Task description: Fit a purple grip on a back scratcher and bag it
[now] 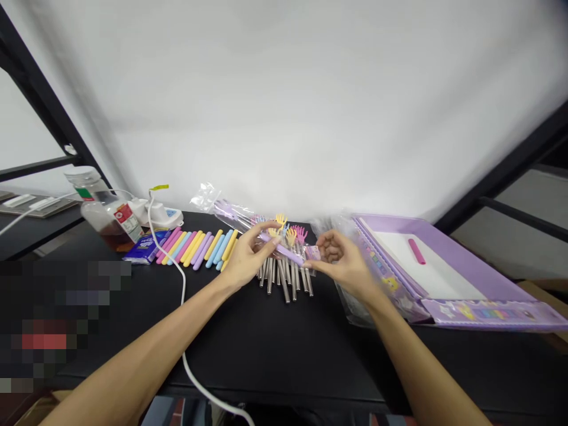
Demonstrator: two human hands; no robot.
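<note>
My left hand (252, 251) grips a purple back scratcher (288, 253) inside a long clear plastic sleeve (242, 218). Its purple hand-shaped head (226, 208) points up and left. At the lower end of the sleeve, near a small pink printed card (313, 252), my right hand (339, 260) has its fingers curled, with thumb and fingertips at the plastic. Beneath lie several metal rods (286, 287) with yellow, pink and blue hand-shaped heads (300, 234). A row of pink, yellow, purple and blue handles (202, 249) lies left of my left hand.
A purple box (399, 222) with a pink handle (416, 251) inside stands at the right, clear plastic bags (359, 307) beside it. At the left are a jar (104, 207), a blue packet (144, 248) and a power strip (171, 216). A white cable (183, 296) crosses the black table (284, 349).
</note>
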